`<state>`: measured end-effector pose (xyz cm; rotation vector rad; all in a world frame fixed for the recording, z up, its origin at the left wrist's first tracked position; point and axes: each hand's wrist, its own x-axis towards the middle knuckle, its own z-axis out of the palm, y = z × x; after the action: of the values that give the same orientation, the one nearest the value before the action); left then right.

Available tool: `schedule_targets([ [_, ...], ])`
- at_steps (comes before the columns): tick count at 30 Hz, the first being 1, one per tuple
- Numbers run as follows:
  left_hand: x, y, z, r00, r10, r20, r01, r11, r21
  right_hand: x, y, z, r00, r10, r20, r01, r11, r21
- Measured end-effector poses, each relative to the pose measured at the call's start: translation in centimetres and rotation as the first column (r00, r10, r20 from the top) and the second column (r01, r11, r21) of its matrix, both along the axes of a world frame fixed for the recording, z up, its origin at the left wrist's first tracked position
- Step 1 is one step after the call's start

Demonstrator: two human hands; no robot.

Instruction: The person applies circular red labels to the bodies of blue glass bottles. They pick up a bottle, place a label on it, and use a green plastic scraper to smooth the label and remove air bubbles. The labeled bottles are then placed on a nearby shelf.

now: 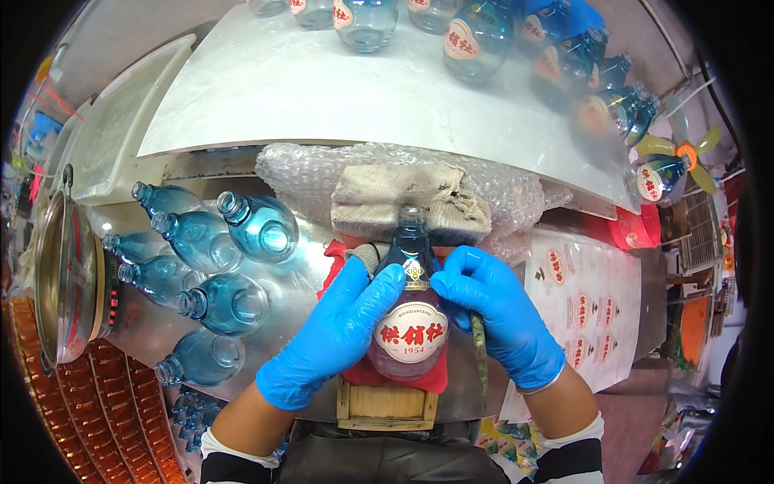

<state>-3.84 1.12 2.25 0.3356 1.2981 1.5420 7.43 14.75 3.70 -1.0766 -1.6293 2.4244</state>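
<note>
A round-bodied blue glass bottle [409, 302] lies tilted in front of me, its neck pointing away. An oval white label with red characters sits on its body, and a small dark and gold label on its neck. My left hand [339, 323], in a blue glove, is closed around the bottle's left side, thumb on the shoulder. From the right, my gloved right hand [504, 315] presses thumb and fingers at the neck label's edge. Below its fingers hangs a thin greenish strip [480, 343]. The neck rests against a folded grey knit cloth [407, 198]; red cloth [433, 379] lies underneath.
Several blue bottles [234, 302] lie at left beside a metal pan [52, 282]. Label sheets [584, 310] are at right. Bubble wrap [294, 173] lies behind the cloth, before a white board [322, 97] bearing labelled bottles. A wooden block [385, 406] is nearest me; a fan [685, 153] stands far right.
</note>
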Motion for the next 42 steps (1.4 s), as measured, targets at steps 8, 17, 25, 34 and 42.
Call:
schedule_targets([
  [8,0.2,-0.2,-0.8,1.000,0.008,0.013,-0.009,0.997,0.079,-0.4,-0.6,-0.4,0.996,-0.083,0.022,0.079,0.986,0.145],
  [17,1.1,-2.7,-0.5,0.845,0.231,-0.483,-0.162,0.970,0.180,2.7,0.2,-1.4,0.936,-0.344,0.076,0.346,0.861,-0.373],
  [25,0.1,-2.5,0.4,0.297,-0.100,-0.950,0.104,0.992,-0.072,2.7,0.3,0.7,0.858,-0.470,-0.205,0.484,0.875,0.021],
  [34,2.0,-4.3,-2.8,0.547,-0.126,-0.827,0.159,0.986,-0.045,-2.8,2.5,2.7,0.927,0.099,-0.363,0.266,0.511,0.818],
  [42,2.9,-3.5,-5.1,0.689,0.189,-0.700,0.007,0.964,0.267,-3.3,3.7,3.0,0.870,0.187,-0.455,0.350,0.415,0.840],
])
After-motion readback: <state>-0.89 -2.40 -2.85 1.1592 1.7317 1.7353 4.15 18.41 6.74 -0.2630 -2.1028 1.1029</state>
